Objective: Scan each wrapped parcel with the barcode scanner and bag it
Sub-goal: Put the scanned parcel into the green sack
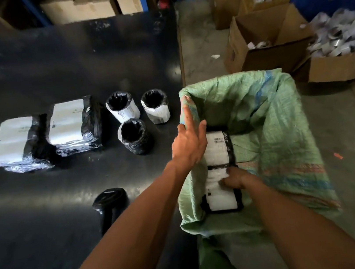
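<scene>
The green sack (267, 107) hangs open right at the edge of the black table (47, 73). The left hand (190, 141) is flat with straight fingers, touching the sack's rim where it meets the table edge. The right hand (236, 177) is down inside the sack, fingers curled on the near parcel (222, 199). A second parcel (216, 149) lies just past it, partly under the left hand.

Left of the left hand stand three round parcels (134, 136), close together. Farther left lie two flat parcels (73, 124), side by side. The barcode scanner (109, 202) lies on the table under the left arm, near the sack. There is bare table beyond the parcels.

Right of the sack is grey floor (351, 177). Past the hands sit open cardboard boxes (270, 51) holding white bits.
</scene>
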{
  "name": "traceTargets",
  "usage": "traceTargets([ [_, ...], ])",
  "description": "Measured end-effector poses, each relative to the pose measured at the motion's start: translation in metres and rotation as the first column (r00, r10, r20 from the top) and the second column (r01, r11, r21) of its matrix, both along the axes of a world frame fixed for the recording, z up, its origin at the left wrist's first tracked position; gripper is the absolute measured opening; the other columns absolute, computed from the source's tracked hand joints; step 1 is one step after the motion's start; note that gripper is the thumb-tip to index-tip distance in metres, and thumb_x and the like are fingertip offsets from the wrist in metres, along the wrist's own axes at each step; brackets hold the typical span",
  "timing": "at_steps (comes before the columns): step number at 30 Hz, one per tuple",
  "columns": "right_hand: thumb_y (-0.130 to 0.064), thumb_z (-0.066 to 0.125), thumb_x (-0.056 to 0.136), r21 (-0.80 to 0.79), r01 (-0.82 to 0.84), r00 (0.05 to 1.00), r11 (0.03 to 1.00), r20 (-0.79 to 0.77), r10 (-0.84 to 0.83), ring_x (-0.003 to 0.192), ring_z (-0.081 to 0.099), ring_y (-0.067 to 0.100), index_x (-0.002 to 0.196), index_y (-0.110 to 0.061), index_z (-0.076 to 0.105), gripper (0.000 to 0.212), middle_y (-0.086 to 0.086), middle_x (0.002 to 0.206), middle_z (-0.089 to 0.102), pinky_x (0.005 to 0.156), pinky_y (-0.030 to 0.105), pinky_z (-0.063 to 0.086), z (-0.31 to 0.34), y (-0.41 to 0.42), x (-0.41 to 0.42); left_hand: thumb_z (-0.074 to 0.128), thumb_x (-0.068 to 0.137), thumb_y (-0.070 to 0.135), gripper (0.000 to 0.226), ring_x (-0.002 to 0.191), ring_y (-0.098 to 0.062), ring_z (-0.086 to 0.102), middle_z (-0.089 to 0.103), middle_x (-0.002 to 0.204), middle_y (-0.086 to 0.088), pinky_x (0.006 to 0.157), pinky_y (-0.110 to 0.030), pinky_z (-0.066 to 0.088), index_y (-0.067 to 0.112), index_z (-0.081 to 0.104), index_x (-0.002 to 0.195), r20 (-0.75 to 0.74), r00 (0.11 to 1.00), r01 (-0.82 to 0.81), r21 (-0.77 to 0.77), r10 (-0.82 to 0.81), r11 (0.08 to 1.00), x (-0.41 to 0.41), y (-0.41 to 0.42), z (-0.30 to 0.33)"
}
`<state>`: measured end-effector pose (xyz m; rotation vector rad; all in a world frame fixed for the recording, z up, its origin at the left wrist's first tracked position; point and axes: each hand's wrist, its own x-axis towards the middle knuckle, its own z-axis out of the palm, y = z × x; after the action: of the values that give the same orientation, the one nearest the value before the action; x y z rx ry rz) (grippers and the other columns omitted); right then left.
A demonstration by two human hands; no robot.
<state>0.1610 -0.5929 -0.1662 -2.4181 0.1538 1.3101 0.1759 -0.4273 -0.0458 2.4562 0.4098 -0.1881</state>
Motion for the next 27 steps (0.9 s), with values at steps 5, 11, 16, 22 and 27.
traceTargets([
  [5, -0.038, 0.065, 0.099, 0.038, 0.137, 0.985, 0.990, 0.104, -0.140, 0.138, 0.050, 0.032, 0.149, -0.009, 0.049, 0.060, 0.014, 0.152, 0.051, 0.107, 0.031, 0.041, 0.050, -0.018, 0.010, 0.022, 0.102, 0.063, 0.068, 0.115, -0.048, 0.055, 0.046, 0.136, -0.023, 0.100, -0.054, 0.044, 0.041, -0.008, 0.159, -0.078, 0.985, 0.154, -0.049, -0.157, 0.987, -0.008, 0.033, 0.015],
  [11, -0.040, 0.063, 0.099, 0.160, 0.346, 0.828, 0.925, 0.411, -0.381, 0.131, 0.056, 0.036, 0.139, -0.007, 0.058, 0.052, 0.019, 0.141, 0.061, 0.106, 0.038, 0.043, 0.111, 0.010, 0.037, 0.028, 0.104, 0.058, 0.066, 0.134, -0.042, 0.046, 0.040, 0.152, -0.019, 0.106, -0.050, 0.039, 0.026, 0.017, 0.160, -0.009, 0.992, 0.129, -0.008, -0.129, 0.992, -0.018, 0.106, 0.044],
  [16, -0.045, 0.058, 0.099, 0.266, 0.304, 0.659, 0.915, 0.634, -0.404, 0.123, 0.059, 0.033, 0.130, -0.016, 0.062, 0.042, 0.010, 0.129, 0.069, 0.103, 0.042, 0.045, 0.172, 0.082, 0.049, 0.035, 0.105, 0.049, 0.059, 0.129, -0.041, 0.051, 0.049, 0.145, -0.021, 0.103, -0.047, 0.043, 0.019, 0.031, 0.157, 0.128, 0.991, 0.021, 0.035, -0.025, 0.999, -0.034, 0.195, 0.064],
  [22, -0.047, 0.063, 0.094, 0.335, 0.152, 0.624, 0.930, 0.697, -0.353, 0.113, 0.067, 0.030, 0.120, -0.020, 0.068, 0.038, 0.005, 0.122, 0.073, 0.098, 0.039, 0.051, 0.203, 0.196, 0.015, 0.038, 0.105, 0.045, 0.061, 0.125, -0.045, 0.051, 0.046, 0.143, -0.026, 0.099, -0.049, 0.043, 0.013, 0.029, 0.156, 0.107, 0.986, -0.142, 0.111, 0.130, 0.984, -0.067, 0.318, 0.069],
  [27, -0.056, 0.061, 0.089, 0.198, 0.065, 0.737, 0.978, 0.651, -0.181, 0.121, 0.062, 0.029, 0.123, -0.031, 0.065, 0.042, -0.001, 0.124, 0.072, 0.100, 0.039, 0.049, 0.197, 0.276, -0.038, 0.040, 0.103, 0.049, 0.066, 0.127, -0.047, 0.045, 0.042, 0.142, -0.029, 0.102, -0.051, 0.040, 0.011, 0.024, 0.155, 0.042, 0.977, -0.214, 0.184, 0.209, 0.960, -0.094, 0.409, 0.051],
])
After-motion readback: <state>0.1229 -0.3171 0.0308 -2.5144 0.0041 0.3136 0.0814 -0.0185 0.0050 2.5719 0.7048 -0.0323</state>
